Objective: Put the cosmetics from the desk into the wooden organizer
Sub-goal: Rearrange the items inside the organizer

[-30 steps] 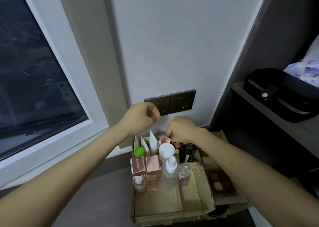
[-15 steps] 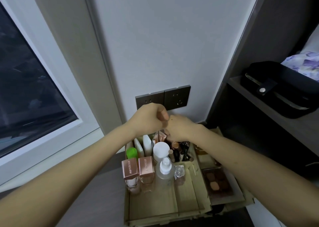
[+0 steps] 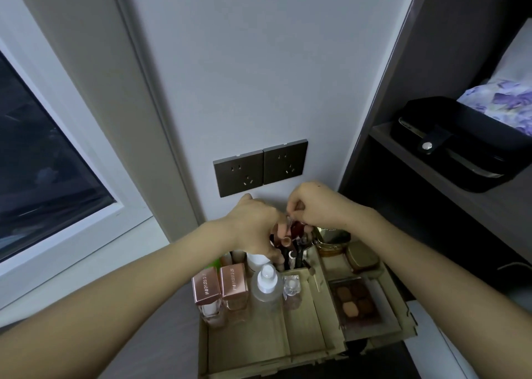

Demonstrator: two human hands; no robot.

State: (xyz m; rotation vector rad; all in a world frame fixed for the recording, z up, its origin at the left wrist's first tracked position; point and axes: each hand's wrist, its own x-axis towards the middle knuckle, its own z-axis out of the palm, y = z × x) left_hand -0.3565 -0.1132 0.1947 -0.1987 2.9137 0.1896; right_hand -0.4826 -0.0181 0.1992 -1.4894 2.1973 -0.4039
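The wooden organizer [image 3: 305, 347] stands on the dark desk against the wall. Its front holds two rose-gold capped bottles [image 3: 207, 289], a clear bottle with a white cap [image 3: 266, 280] and a tiny clear bottle [image 3: 291, 285]. An eyeshadow palette [image 3: 355, 301] and a gold compact [image 3: 361, 256] lie in the right side. Over the back compartment of upright tubes, my left hand [image 3: 256, 226] curls its fingers round a peach tube [image 3: 281, 232]. My right hand [image 3: 316, 205] pinches the top of a dark red tube [image 3: 296, 229] beside it. The hands almost touch.
Two dark wall sockets [image 3: 260, 167] sit just above the hands. A dark shelf unit on the right carries a black case [image 3: 460, 145] and flowered fabric [image 3: 501, 99]. A window [image 3: 43, 159] fills the left.
Both hands have dropped from in front of the sockets down onto the tubes at the organizer's back. My left fist has lowered among them, and the sockets now show fully.
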